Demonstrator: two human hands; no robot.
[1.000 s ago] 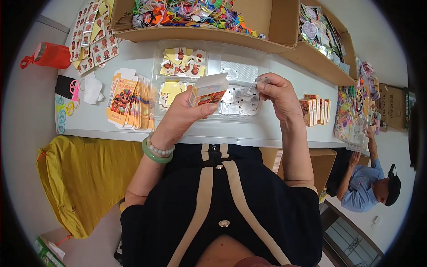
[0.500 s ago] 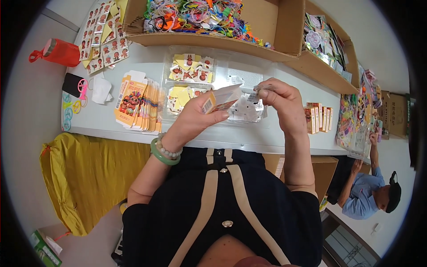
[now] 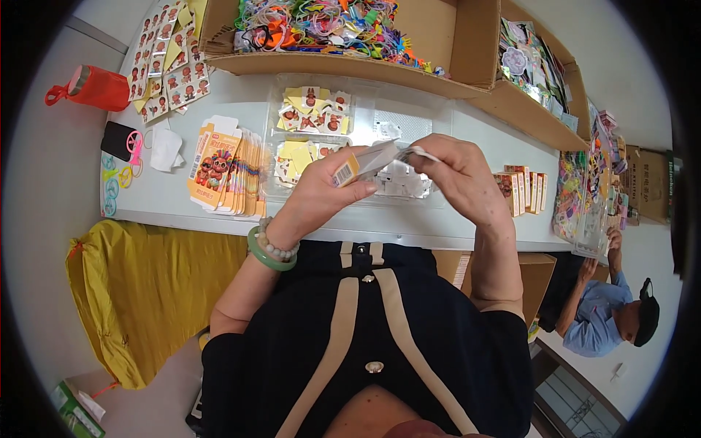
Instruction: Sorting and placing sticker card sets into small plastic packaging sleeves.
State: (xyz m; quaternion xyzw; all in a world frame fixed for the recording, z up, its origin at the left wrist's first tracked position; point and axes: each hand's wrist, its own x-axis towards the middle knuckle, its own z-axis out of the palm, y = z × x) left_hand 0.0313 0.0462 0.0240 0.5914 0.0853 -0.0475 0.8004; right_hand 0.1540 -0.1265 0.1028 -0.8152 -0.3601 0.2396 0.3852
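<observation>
My left hand (image 3: 315, 188) is closed round a small orange carton (image 3: 349, 169), whose open end points right. At that opening, my right hand (image 3: 467, 179) pinches a small silvery-white packet (image 3: 418, 151); how much of it lies inside the carton cannot be made out. Below both hands, a clear plastic tray (image 3: 268, 175) holds several like packets (image 3: 406, 185) on its right side. Its left compartments contain cut sticker cards (image 3: 310, 117) with yellow backs. Left of the tray lies a fanned stack of flat orange cartons (image 3: 217, 162). Several filled-out cartons (image 3: 520, 191) stand upright to the right.
At the back, a cardboard box (image 3: 343, 66) holds colourful trinkets, and another box (image 3: 537, 109) holds shiny cards. Sticker sheets (image 3: 171, 66), a red-sleeved bottle (image 3: 98, 87) and a black phone (image 3: 117, 140) lie on the left. A person in blue (image 3: 599, 317) works at far right.
My right hand has brought the packet left and slightly down to the carton's open end. The carton has tilted a little; my left hand has barely moved.
</observation>
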